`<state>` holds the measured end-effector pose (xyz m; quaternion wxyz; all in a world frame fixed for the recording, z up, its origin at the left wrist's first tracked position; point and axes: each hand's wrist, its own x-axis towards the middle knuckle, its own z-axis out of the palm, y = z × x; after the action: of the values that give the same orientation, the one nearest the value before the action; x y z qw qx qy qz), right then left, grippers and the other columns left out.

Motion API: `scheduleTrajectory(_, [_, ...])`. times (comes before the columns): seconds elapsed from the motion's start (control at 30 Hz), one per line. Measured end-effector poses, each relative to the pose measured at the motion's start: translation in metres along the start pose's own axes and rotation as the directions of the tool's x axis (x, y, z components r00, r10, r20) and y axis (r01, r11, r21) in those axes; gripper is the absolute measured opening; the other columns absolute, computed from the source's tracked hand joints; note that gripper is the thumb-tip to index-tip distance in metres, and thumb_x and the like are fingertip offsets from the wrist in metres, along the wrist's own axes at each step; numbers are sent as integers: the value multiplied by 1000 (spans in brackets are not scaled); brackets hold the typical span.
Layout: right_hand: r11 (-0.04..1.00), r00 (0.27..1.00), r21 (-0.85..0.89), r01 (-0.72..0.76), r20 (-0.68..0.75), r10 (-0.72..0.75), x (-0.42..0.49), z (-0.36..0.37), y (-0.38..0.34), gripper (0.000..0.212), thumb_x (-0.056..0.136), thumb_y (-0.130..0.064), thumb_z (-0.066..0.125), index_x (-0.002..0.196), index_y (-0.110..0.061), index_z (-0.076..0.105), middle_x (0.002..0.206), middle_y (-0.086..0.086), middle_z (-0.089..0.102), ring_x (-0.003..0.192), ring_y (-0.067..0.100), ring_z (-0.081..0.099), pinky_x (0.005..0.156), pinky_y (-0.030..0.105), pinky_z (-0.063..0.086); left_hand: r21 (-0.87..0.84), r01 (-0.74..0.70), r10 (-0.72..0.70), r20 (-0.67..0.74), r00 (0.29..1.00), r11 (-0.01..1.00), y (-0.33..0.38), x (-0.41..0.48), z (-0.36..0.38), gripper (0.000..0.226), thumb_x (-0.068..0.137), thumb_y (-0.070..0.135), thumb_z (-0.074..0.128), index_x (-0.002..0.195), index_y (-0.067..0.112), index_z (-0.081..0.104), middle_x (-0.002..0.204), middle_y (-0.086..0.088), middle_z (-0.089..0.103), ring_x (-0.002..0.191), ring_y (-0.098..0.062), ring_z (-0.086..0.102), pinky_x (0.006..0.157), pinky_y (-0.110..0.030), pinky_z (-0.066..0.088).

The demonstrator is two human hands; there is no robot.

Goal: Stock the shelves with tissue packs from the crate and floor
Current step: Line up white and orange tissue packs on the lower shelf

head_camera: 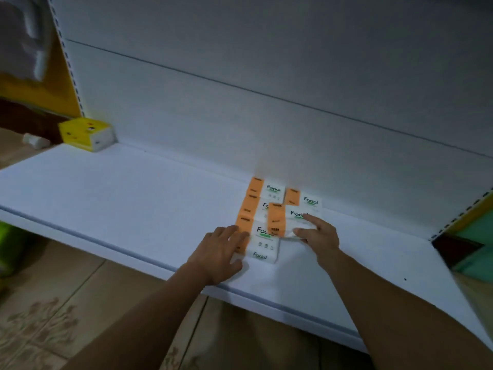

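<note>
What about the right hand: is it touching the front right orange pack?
Touching. The head view shows the right hand pinching the front right orange pack between thumb and forefinger.

- Shelf (133,188): white, smooth and matt, like painted sheet metal; the front lip has a faint sheen.
- Back panel (240,62): the same white matt finish, smooth, in flat sheets with thin seams.
- Slotted upright (70,65): pale painted metal by its look, punched with dark slots.
- Tissue packs (262,237): soft, thin plastic film printed orange and white, lightly glossy.
- Held pack (277,218): the film at its end, pinched by the right hand (320,233), is crumpled and wrinkled.
- Yellow pack (85,134): plastic wrap, yellow and white, slightly shiny.
- Floor (66,289): smooth beige tiles with a low sheen and a printed pattern.
</note>
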<state>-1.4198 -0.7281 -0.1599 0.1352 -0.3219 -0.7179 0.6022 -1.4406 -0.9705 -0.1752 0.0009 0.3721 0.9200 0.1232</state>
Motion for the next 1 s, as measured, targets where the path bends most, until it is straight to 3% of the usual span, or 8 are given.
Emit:
scheduleTrajectory(0.07, [1000,993,10,-13,-118,14,11,-13,10,49,69,1,75,114,-15,66,121,11,61,109,30,59,96,44,49,-59,19,-20,-28,999,998,-4,-1,12,62,73,52,32,126,21,39,128,-17,54,103,-35,60,80,-43,51])
scheduleTrajectory(0.17, [963,964,256,-87,-223,146,25,-26,27,50,73,9,69,120,-6,60,120,13,59,100,27,57,81,36,53,-11,56,-56,20,998,998,-9,-6,24,76,72,60,22,140,26,10,149,-15,28,125,-32,43,101,-41,38])
scheduleTrajectory(0.2, [965,958,241,-101,-237,159,28,-28,34,50,74,9,67,121,-5,59,123,15,58,98,26,55,79,34,51,-10,95,-95,-8,995,995,-11,-6,27,83,73,61,23,144,22,10,150,-17,26,128,-32,41,103,-41,36])
scheduleTrajectory(0.37, [974,968,-199,-106,-244,55,31,-25,40,50,81,2,58,128,-15,55,132,14,54,120,31,50,104,36,40,-52,164,-164,8,986,985,-18,-12,38,92,67,67,19,144,19,10,148,-8,30,133,-23,33,110,-36,26])
scheduleTrajectory(0.47, [843,974,-523,-122,-225,1,28,-21,32,60,84,-9,58,140,-18,38,135,14,48,126,34,41,102,34,34,-49,159,-158,15,987,986,-23,-16,40,95,66,70,15,144,15,22,145,-3,32,132,-19,32,111,-34,23])
scheduleTrajectory(0.53, [799,973,-588,-127,-229,-13,25,-20,31,62,84,-11,59,141,-11,33,133,19,46,124,36,41,102,35,32,-16,124,-124,-5,992,992,-24,-16,42,86,69,68,20,135,17,36,138,-6,39,126,-22,38,107,-37,29])
scheduleTrajectory(0.83, [909,983,-416,-19,-176,-60,21,-23,27,50,83,7,48,130,-10,52,134,14,52,123,28,49,105,33,39,8,141,-141,77,987,990,-21,-19,35,92,61,71,7,136,22,29,146,-3,26,133,-19,27,112,-34,21])
scheduleTrajectory(1.0, [907,949,-400,-130,-316,-4,23,-18,26,39,80,2,55,119,2,51,116,22,57,113,37,55,88,36,47,26,140,-142,110,984,990,-19,-23,30,97,58,70,2,139,21,25,149,-2,21,137,-18,22,114,-32,16])
